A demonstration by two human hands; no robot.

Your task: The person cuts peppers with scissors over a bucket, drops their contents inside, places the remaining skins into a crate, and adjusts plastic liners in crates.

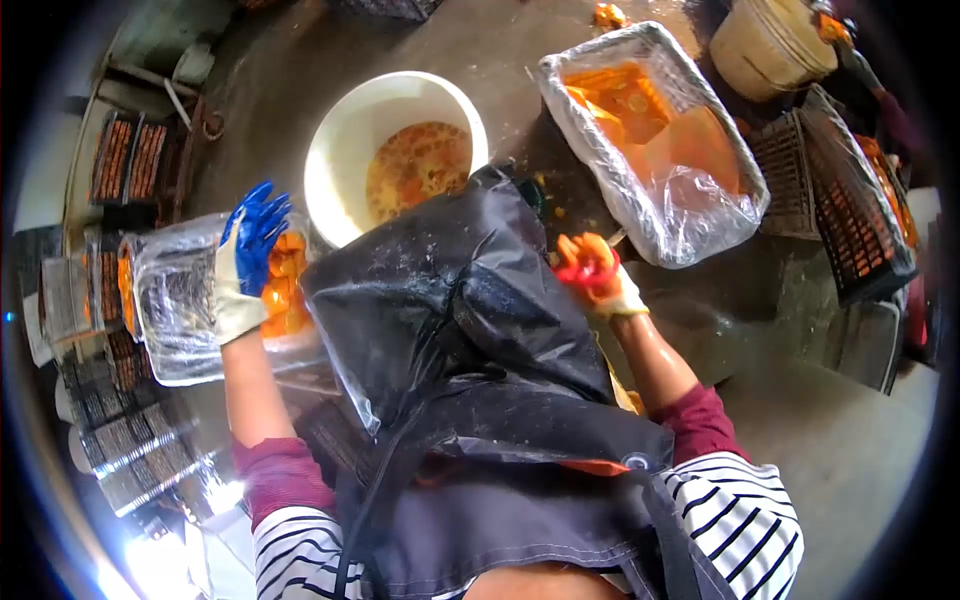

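Note:
My left hand (250, 250) wears a white glove with blue-coated fingers. Its fingers are stretched out, above the edge of a plastic-lined crate (180, 300) that holds orange pieces (287, 290). My right hand (592, 272), in an orange-stained glove with a pale cuff, is closed beside my right knee. Something red shows at its fingers, and a thin pale tip sticks out near them; I cannot make out what it is. Between the hands, a black apron (430, 290) covers my lap. A white bucket (330, 170) with orange-brown liquid and pieces stands just beyond my knees.
At the front right lies a second plastic-lined crate (575, 130) with orange contents. Farther right are a dark crate (860, 230) and a cream bucket (765, 55), near another person's gloved hand (832, 27). Stacked crates (130, 160) line the left side. The concrete floor (270, 90) looks wet.

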